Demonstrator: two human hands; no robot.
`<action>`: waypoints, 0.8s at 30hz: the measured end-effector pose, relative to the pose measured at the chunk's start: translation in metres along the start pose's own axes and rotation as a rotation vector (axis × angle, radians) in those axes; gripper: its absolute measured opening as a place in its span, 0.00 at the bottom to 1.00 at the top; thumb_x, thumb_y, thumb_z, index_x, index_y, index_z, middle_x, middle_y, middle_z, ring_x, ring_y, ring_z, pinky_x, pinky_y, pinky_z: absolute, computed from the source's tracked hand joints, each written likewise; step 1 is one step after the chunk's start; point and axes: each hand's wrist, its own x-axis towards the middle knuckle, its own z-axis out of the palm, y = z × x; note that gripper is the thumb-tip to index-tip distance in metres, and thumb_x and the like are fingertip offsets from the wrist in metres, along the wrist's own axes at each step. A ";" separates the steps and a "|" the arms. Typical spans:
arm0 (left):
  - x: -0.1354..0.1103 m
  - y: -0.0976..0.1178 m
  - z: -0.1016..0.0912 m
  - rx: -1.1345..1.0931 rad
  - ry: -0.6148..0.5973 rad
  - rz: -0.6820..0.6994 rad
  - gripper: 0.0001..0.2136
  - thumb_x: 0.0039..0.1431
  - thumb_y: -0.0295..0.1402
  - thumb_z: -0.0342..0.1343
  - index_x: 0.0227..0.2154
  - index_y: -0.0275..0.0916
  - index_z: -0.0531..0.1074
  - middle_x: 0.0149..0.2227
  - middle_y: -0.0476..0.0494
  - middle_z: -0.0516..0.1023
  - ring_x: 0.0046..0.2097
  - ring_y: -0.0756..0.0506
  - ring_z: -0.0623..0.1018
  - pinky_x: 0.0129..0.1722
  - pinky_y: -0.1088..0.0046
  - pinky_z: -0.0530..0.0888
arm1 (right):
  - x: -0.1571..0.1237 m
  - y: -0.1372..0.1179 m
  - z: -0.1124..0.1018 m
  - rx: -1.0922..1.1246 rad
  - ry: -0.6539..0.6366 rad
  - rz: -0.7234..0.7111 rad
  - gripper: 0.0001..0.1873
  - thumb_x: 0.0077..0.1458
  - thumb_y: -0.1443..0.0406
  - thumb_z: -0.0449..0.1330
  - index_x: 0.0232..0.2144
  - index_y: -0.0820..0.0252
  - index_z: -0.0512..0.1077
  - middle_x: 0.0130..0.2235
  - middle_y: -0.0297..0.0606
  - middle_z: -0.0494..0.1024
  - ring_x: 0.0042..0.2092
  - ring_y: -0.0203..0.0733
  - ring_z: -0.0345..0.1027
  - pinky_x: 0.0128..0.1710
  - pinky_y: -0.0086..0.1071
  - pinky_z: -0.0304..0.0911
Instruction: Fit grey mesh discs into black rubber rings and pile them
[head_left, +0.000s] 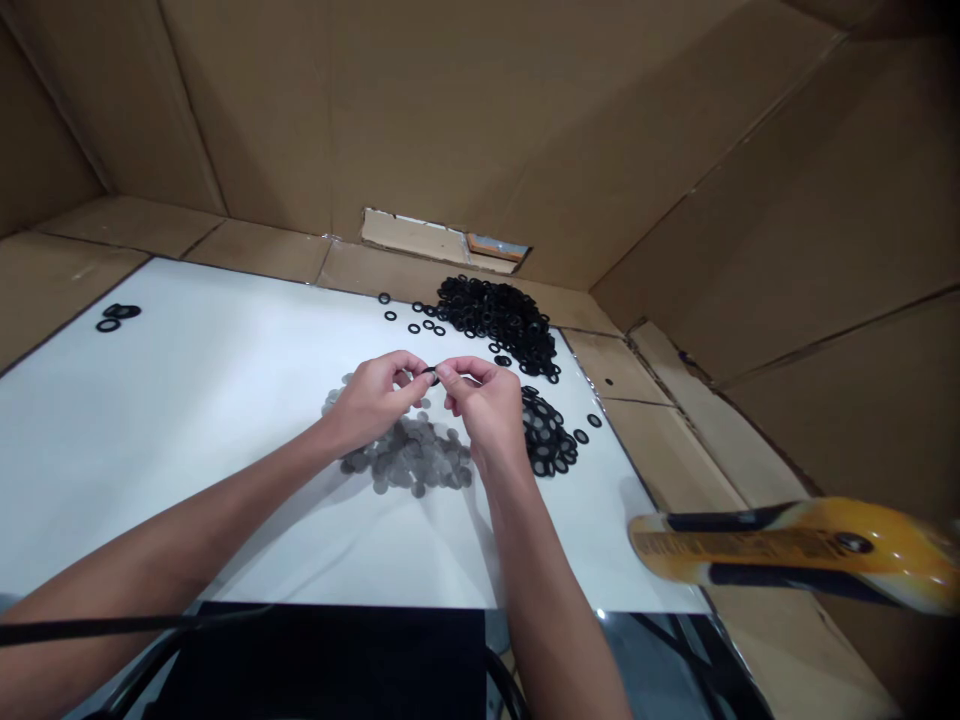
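Note:
My left hand (386, 392) and my right hand (480, 395) meet above the white board, fingers pinched together. Between their fingertips is a small black ring (430, 371), gripped from both sides; whether a grey disc sits in it is hard to make out. Under and in front of my hands lies a loose heap of thin grey discs (416, 455). Beyond them is a big pile of black rings (499, 315), with several strays at its left. Beside my right wrist, partly hidden by it, is a smaller heap of black rings with grey centres (551, 435).
Two or three black rings (109, 325) lie at the far left of the white board (187, 400). Cardboard walls (465, 110) surround it, with a slot (442, 240) at the back. A yellow and black tool-like object (787, 545) juts in at right. A dark cable (90, 628) crosses lower left.

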 end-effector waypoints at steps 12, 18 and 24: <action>0.005 -0.009 -0.003 0.054 0.045 -0.049 0.15 0.59 0.45 0.58 0.41 0.41 0.75 0.33 0.45 0.79 0.32 0.46 0.78 0.31 0.71 0.74 | 0.007 -0.004 -0.042 -0.374 0.151 -0.107 0.14 0.50 0.55 0.64 0.31 0.60 0.78 0.31 0.39 0.81 0.25 0.40 0.72 0.25 0.31 0.61; 0.004 -0.002 -0.006 0.066 0.138 -0.029 0.11 0.61 0.41 0.55 0.40 0.40 0.74 0.29 0.46 0.77 0.30 0.46 0.77 0.29 0.71 0.71 | 0.021 -0.005 -0.130 -1.110 0.260 0.151 0.13 0.54 0.61 0.60 0.33 0.62 0.82 0.30 0.46 0.82 0.30 0.47 0.75 0.30 0.35 0.63; 0.006 -0.007 -0.010 0.191 0.179 0.056 0.07 0.62 0.37 0.51 0.36 0.41 0.72 0.35 0.47 0.77 0.32 0.48 0.76 0.33 0.71 0.70 | 0.074 -0.004 -0.112 -1.300 0.187 0.094 0.14 0.56 0.66 0.59 0.41 0.63 0.82 0.42 0.53 0.83 0.45 0.53 0.76 0.40 0.35 0.64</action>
